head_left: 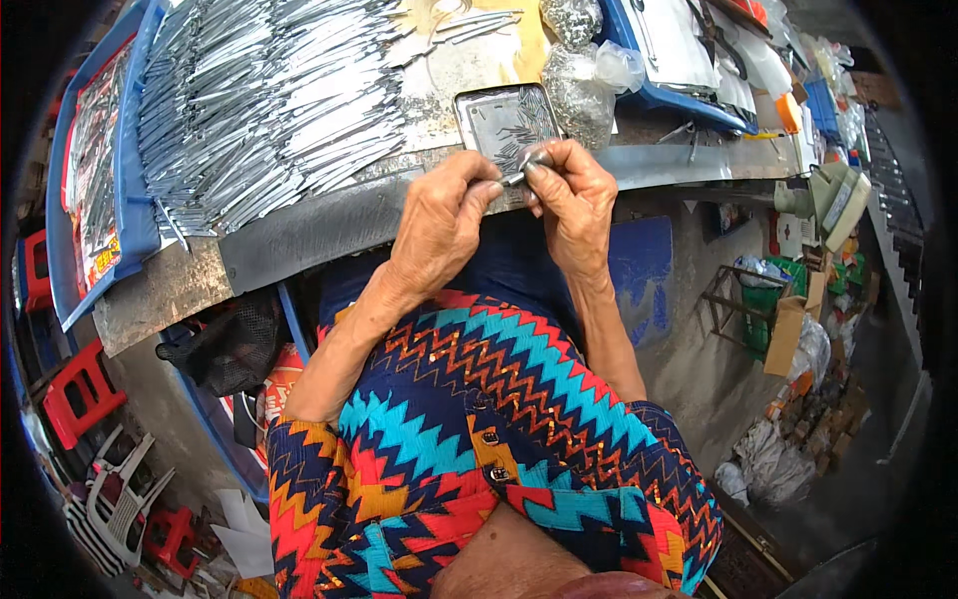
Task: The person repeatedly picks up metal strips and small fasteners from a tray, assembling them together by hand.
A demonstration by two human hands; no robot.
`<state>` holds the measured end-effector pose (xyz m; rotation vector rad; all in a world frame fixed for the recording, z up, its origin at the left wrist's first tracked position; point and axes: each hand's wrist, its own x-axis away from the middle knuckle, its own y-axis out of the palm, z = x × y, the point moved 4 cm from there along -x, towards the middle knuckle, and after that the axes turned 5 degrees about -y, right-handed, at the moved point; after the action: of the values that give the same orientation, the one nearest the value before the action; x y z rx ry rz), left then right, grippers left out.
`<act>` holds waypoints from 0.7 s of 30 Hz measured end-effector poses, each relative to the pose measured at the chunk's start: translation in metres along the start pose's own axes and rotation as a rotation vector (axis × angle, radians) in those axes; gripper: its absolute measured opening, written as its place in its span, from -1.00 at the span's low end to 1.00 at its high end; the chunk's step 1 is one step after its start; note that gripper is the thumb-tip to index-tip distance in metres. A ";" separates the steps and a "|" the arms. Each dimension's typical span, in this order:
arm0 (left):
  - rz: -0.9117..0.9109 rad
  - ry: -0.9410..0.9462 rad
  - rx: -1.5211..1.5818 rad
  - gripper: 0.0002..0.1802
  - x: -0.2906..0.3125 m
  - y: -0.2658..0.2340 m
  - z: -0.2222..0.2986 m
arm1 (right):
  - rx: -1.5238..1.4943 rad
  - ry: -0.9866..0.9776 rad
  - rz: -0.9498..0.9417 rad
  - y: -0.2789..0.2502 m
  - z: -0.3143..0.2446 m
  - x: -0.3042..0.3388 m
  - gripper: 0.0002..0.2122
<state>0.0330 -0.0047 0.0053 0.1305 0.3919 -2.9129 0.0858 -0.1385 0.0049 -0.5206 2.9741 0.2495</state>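
My left hand (439,215) and my right hand (574,195) meet at the table's front edge, fingers closed in pinches. Between their fingertips is a small silvery metal piece (516,180), partly covered by the fingers; its exact kind cannot be made out. Just beyond the hands lies a shallow rectangular metal tray (465,122) with rounded corners. Several short, thin metal pins (521,128) are scattered in it, mostly toward its right side. To the left of the tray, a big heap of long, slim metal pieces (269,100) spreads over the table.
A blue crate (135,190) with packaged goods stands at the table's left end. Clear plastic bags (584,95) of small parts sit right of the tray, beside another blue crate (659,100). Red stools (82,394) and cardboard boxes (788,334) stand on the floor.
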 end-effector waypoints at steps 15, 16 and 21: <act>-0.031 0.136 -0.045 -0.89 0.019 -0.002 0.007 | -0.401 0.210 0.031 -0.002 0.009 0.026 -0.91; -0.026 0.168 -0.076 -0.88 0.019 -0.002 0.008 | -0.400 0.212 0.031 -0.002 0.009 0.026 -0.91; -0.023 0.201 -0.115 -0.87 0.020 -0.006 0.005 | -0.322 0.197 -0.014 0.003 0.008 0.023 -0.90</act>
<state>0.0120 -0.0041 0.0089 0.4061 0.5957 -2.8995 0.0637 -0.1414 -0.0055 -0.6312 3.1333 0.7240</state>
